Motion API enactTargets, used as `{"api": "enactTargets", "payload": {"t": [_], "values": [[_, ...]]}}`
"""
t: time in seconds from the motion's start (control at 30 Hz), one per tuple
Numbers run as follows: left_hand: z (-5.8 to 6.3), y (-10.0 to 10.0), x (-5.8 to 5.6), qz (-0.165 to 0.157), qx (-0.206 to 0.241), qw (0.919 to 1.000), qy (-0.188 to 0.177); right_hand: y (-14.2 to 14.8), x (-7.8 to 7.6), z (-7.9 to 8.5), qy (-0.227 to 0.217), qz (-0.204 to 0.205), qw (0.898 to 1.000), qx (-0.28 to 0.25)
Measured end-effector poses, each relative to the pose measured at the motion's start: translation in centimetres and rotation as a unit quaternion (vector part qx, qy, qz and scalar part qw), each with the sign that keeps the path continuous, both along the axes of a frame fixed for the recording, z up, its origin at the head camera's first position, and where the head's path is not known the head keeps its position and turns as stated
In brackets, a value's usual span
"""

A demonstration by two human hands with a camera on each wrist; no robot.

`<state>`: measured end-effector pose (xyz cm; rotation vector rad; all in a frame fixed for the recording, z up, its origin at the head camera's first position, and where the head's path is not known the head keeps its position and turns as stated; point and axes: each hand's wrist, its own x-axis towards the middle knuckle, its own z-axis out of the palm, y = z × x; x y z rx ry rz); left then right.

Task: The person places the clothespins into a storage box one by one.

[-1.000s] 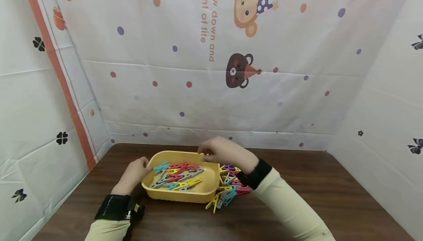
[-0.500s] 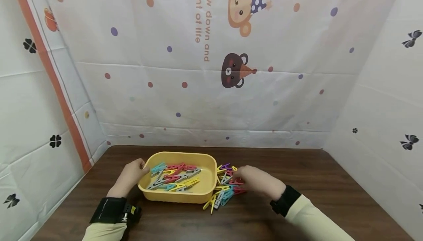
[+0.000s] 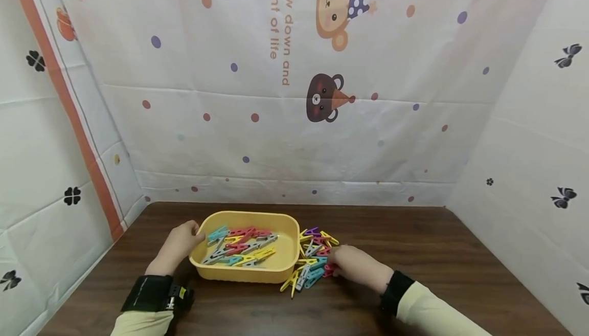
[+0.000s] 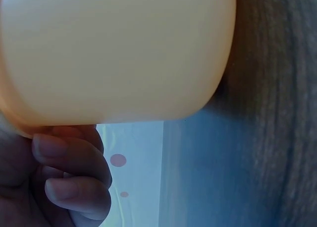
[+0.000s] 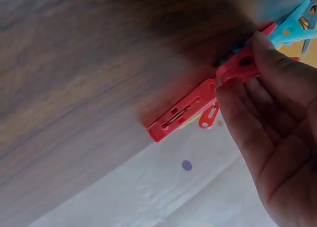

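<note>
A yellow plastic basin (image 3: pixel 244 273) stands on the table with several clothespins (image 3: pixel 248 246) in red, yellow, grey and light blue inside. My left hand (image 3: pixel 178 244) grips its left rim; in the left wrist view, curled fingers (image 4: pixel 74 155) lie against the outside below the rim. To the right of the basin lies a loose pile of clothespins (image 3: pixel 310 264). At that pile's right side, my right hand (image 3: pixel 356 264) pinches a red clothespin (image 5: pixel 237 68) between thumb and forefinger. Another red clothespin (image 5: pixel 183 110) lies end to end with it, and a light blue clothespin (image 5: pixel 292 28) is just beyond.
The dark wood table (image 3: pixel 414 254) reaches back to a white printed cloth (image 3: pixel 257 141), which hangs behind it and along both sides. Black bands (image 3: pixel 149 293) with cameras are strapped on the wrists.
My right hand has moved from over the basin's far right rim down to the pile, then slightly nearer along it, and now pinches a red clothespin. My left hand stays on the rim.
</note>
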<state>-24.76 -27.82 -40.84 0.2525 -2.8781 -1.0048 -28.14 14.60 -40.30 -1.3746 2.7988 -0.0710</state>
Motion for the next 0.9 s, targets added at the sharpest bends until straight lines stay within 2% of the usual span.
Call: {"api": "enactTargets", "payload": {"t": [0.13,0.5,0.67,0.9], "values": [[0.1,0.0,-0.1,-0.007,-0.004,0.9999,0.010,-0.3,0.1,0.3,-0.015,-0.018,1.000,-0.004],[-0.4,0.1,0.0,0.009,0.005,0.9999,0.000,-0.8,0.2,0.8,-0.043,-0.028,0.999,0.000],[-0.6,0.1,0.3,0.009,0.004,0.9999,-0.002,-0.9,-0.4,0.5,-0.057,-0.023,0.998,0.004],[-0.5,0.4,0.2,0.006,0.007,0.9999,0.013,-0.5,-0.7,0.4,-0.057,-0.012,0.998,0.000]]}}
